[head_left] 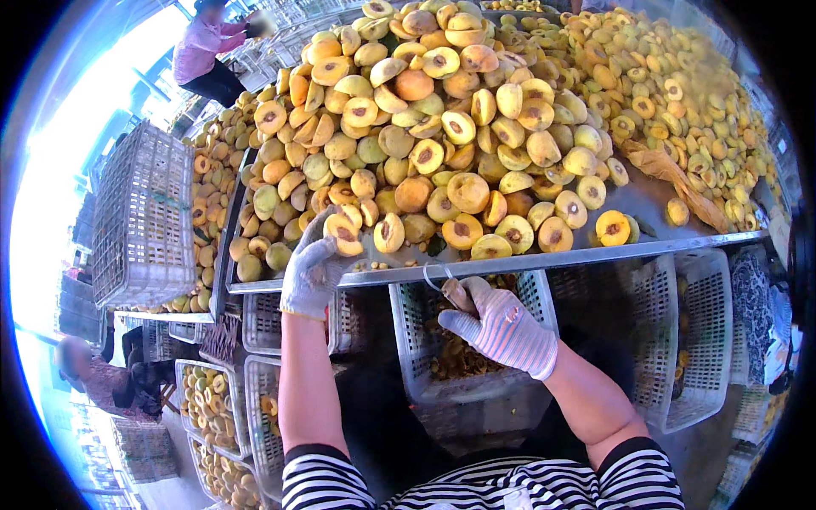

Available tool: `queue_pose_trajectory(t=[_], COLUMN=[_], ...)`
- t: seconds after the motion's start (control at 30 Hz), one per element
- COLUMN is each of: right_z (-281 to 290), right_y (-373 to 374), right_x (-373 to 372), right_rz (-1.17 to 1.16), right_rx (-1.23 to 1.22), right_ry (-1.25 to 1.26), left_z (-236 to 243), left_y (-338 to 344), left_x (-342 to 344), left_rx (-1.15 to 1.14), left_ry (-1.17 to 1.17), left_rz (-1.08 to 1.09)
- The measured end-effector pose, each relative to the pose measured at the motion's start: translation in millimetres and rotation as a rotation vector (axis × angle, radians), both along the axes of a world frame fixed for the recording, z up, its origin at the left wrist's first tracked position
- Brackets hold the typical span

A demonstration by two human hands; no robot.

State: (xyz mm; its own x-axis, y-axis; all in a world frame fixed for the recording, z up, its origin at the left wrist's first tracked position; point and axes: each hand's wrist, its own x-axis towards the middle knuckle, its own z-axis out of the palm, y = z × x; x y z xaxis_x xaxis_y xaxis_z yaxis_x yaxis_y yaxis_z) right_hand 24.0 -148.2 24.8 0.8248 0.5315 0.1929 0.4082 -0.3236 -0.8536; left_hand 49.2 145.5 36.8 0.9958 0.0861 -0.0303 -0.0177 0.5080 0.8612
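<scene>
A large heap of halved yellow peaches [374, 140] covers the metal table [578, 255], many showing brown centres. At the table's near edge, my left hand [308, 276] in a pale knit glove is closed around a peach half [342, 235], its cut face partly showing. Another peach half [389, 234] lies just right of it. My right hand [514, 331], in a striped knit glove, grips the wooden handle of a wire-loop pitting tool [457, 295]. The tool's thin curved loop reaches the table's rim, apart from the held peach half.
Below the edge, between my arms, a white crate [408, 340] holds scraps. More crates [701, 340] stand at right, and peach-filled ones [212, 404] at lower left. A tall white crate [146, 217] rests at left. One person [208, 51] stands far left; another [110, 378] sits lower left.
</scene>
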Motion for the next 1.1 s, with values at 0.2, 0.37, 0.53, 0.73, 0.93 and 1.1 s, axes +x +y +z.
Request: queue_pose_trajectory(t=[0.2,0.37,0.53,0.73,0.93,1.1], right_z=[20.8,14.0,-14.0,-19.7,-9.7,-10.7], right_y=[22.5,24.4,24.8,38.1,34.8,30.3], right_x=[-14.1,-17.9,-15.7,-26.3,-22.4,-20.2], right_rz=[0.106,0.053,0.081,0.041,0.032,0.076], right_rx=[0.114,0.082,-0.032,0.266,0.138,0.129], right_ry=[0.482,0.466,-0.030,0.334,0.590,0.616], left_z=[14.1,-1.6,-14.9,-14.6,-10.3,-18.6], left_y=[-77.8,-91.4,-98.1,-120.9,-123.4,-124.3], left_x=[-37.8,-40.9,-30.6,-37.3,-42.5,-46.2], left_rx=[-0.391,-0.547,-0.395,-0.032,-0.022,0.010], left_ry=[0.043,0.041,-0.022,0.113,0.014,0.048], left_rz=[-0.013,-0.016,-0.005,0.342,0.322,0.342])
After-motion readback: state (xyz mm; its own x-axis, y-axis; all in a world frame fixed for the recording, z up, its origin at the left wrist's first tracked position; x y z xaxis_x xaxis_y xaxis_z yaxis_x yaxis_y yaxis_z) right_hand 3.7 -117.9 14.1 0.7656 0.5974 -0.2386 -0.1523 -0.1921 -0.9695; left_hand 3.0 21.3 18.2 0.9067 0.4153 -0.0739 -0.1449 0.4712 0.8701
